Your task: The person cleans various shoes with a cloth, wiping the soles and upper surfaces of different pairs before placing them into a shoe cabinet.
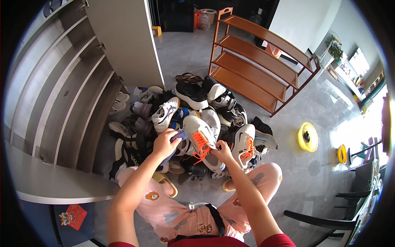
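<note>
My left hand (166, 143) is closed on a bunched purple-blue cloth (180, 135), part of which hangs below the palm. My right hand (222, 152) pinches the heel or collar edge of a white sneaker with orange laces (196, 129), whose toe points away from me. Its mate, another white sneaker with orange laces (243, 143), lies just right of that hand. Beneath and around them is a large heap of shoes. A white sneaker with dark stripes (166, 114) and a black shoe with a white sole (191, 94) rest on top.
An open shoe cabinet (71, 92) stands at the left, with white shoes (118, 102) near its base. A brown wooden rack (253, 60) stands beyond the heap. On the floor at right is a yellow basin (304, 137) with a dark item inside. Chair parts (321, 216) are at lower right.
</note>
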### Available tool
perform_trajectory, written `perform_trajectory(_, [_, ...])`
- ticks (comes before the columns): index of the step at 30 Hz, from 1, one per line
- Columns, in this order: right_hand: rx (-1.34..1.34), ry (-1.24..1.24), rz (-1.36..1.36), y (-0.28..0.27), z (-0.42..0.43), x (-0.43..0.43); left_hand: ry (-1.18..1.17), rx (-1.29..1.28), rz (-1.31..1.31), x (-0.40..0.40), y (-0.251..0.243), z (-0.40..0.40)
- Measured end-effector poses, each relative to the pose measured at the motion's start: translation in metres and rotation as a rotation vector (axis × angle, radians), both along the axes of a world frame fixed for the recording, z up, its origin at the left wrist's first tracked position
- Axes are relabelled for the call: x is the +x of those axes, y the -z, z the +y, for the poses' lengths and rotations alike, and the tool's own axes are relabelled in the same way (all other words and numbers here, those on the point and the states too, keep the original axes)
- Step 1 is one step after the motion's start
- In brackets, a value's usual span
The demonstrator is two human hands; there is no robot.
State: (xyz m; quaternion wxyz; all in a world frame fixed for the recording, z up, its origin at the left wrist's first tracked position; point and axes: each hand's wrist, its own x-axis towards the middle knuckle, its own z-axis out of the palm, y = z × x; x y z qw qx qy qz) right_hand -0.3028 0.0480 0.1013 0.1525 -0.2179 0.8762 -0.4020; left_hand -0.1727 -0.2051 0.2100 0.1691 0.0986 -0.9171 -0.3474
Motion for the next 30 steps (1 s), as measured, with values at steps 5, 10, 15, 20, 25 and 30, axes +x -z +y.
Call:
perform_trajectory(5, [-0.391,-0.013,-0.723,-0.004,-0.001,0.005,-0.023,0.081,0.084,-0.013,-0.001,0.017])
perform_trajectory(10, [-0.309,-0.042,-0.798,-0.018,-0.004,0.015,-0.029,0.136,0.169,-0.021,-0.005,0.027])
perform_trajectory(15, [0.149,-0.134,0.075,-0.105,-0.004,0.031,-0.14,0.029,0.392,-0.035,-0.015,0.021])
perform_trajectory(20, [0.18,-0.22,0.529,-0.173,0.002,0.036,-0.294,-0.217,0.457,-0.048,-0.035,0.022])
perform_trajectory(25, [0.14,-0.132,0.557,-0.162,-0.001,0.038,-0.055,-0.149,0.277,-0.046,-0.045,0.075])
perform_trajectory(30, [0.049,-0.118,0.57,-0.156,-0.007,0.041,0.039,-0.313,0.397,-0.041,-0.043,0.078])
